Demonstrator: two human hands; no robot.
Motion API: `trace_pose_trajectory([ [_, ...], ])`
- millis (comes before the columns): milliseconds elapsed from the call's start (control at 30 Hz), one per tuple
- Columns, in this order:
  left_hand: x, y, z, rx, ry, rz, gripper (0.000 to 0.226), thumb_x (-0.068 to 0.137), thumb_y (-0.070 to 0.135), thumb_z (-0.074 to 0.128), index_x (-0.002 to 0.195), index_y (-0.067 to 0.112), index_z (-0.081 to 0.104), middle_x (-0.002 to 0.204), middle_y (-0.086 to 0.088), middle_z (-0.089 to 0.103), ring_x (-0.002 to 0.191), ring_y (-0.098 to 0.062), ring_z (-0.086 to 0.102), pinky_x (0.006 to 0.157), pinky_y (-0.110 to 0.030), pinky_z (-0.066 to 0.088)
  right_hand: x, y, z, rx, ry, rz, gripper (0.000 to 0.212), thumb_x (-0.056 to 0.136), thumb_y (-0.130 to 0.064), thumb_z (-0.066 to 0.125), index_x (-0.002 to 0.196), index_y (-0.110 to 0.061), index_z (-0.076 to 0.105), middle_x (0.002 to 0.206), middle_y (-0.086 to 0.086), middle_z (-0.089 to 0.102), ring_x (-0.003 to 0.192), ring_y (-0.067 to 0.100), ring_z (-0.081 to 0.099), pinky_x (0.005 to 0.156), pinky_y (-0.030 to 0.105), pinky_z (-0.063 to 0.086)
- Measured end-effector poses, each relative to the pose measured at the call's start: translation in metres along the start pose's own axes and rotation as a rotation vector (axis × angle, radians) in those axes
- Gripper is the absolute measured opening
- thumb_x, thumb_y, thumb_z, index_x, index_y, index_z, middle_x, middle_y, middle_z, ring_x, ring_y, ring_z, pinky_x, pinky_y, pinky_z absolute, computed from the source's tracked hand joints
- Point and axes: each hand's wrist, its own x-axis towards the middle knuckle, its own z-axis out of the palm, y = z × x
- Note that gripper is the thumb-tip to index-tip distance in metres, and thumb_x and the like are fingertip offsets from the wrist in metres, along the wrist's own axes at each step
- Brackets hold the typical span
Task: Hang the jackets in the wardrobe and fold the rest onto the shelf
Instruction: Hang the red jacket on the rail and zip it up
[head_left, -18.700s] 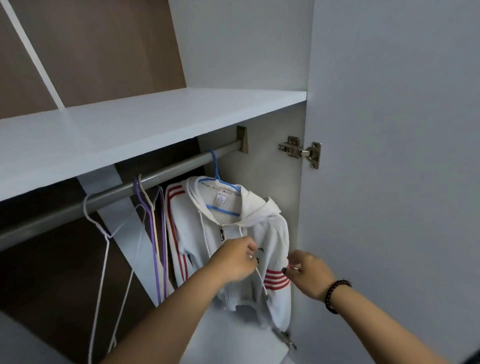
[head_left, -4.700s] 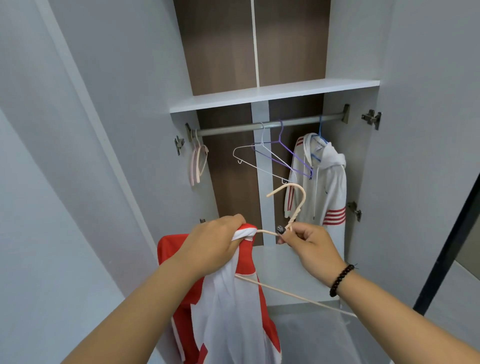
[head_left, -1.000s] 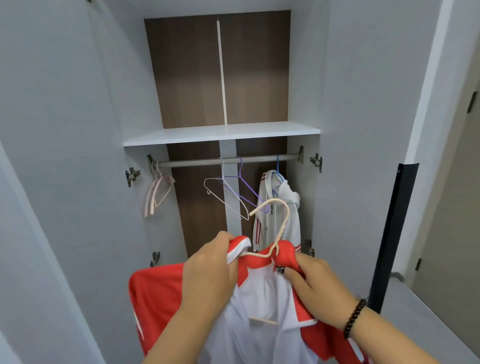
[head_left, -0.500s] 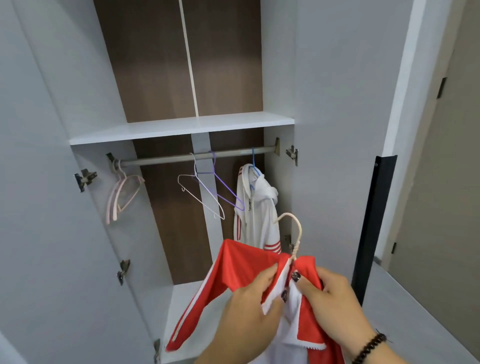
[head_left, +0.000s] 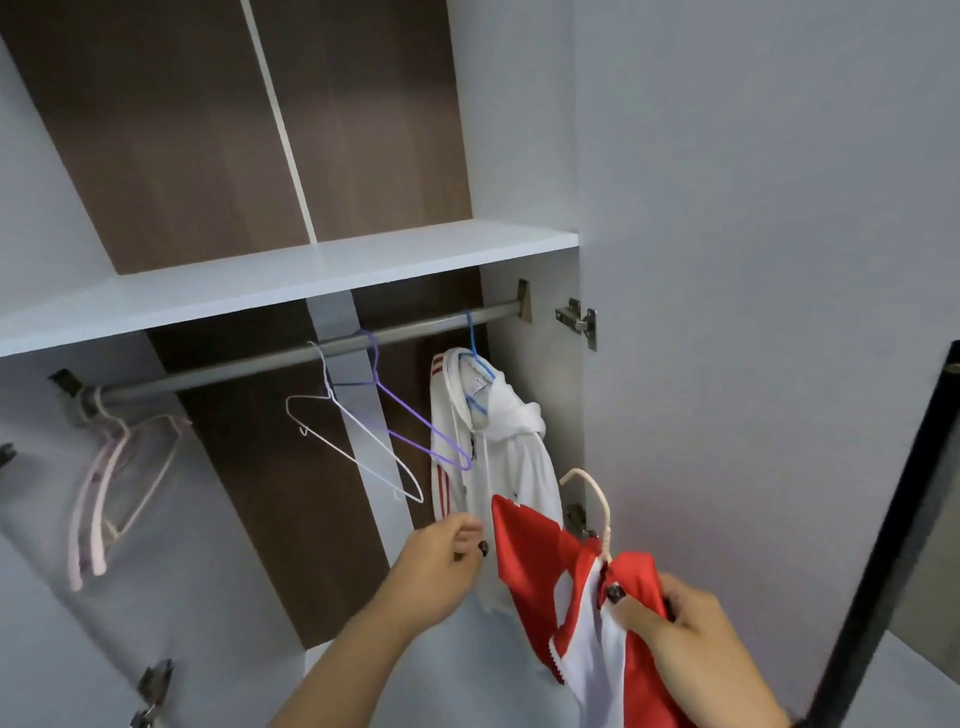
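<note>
The right hand grips the red jacket on its cream hanger. The left hand, fingers loosely curled, holds nothing beside the white hoodie.

Metal door hinge on the grey door panel; black door edge at right
</note>
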Motion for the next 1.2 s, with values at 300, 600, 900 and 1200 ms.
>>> trace_pose_trajectory([
  [300,0.169,-0.041,-0.085,0.459,-0.047,0.217,0.039,0.091,0.020,0.052,0.130,0.025,0.054,0.129,0.003,0.053,0.110,-0.013,0.054,0.094,-0.030,0.046,0.092,-0.017,0.072,-0.050,0.046,0.041,0.023,0.073,-0.005,0.075,0.086,-0.024,0.076,0.083,-0.005,0.072,0.084,0.006,0.064,0.068,0.012,0.043],
  [600,0.247,-0.088,-0.116,0.953,-0.039,-0.067,0.044,0.096,0.047,0.036,0.129,0.021,0.051,0.136,-0.007,0.052,0.128,-0.027,0.044,0.107,-0.046,0.028,0.168,-0.036,0.117,-0.028,0.105,-0.054,0.009,0.084,-0.026,0.070,0.080,-0.033,0.076,0.071,-0.002,0.070,0.072,0.002,0.059,0.071,0.023,0.047],
  [900,0.255,-0.119,-0.131,0.653,0.305,0.465,0.027,0.082,0.019,0.055,0.107,0.019,0.063,0.107,0.002,0.063,0.100,-0.019,0.060,0.083,-0.033,0.049,0.240,-0.030,0.131,-0.196,-0.310,-0.136,0.058,0.068,-0.077,0.056,0.079,-0.022,0.071,0.067,-0.008,0.050,0.071,-0.002,0.047,0.075,0.018,0.043],
  [1200,0.302,-0.123,-0.116,1.031,-0.217,0.286,0.030,0.097,0.037,0.045,0.113,0.022,0.065,0.111,-0.002,0.062,0.115,-0.021,0.047,0.113,-0.052,0.008,0.272,-0.028,0.126,0.002,-0.334,-0.057,0.064,0.069,-0.064,0.071,0.076,0.000,0.071,0.066,0.004,0.059,0.070,0.003,0.048,0.069,0.020,0.038],
])
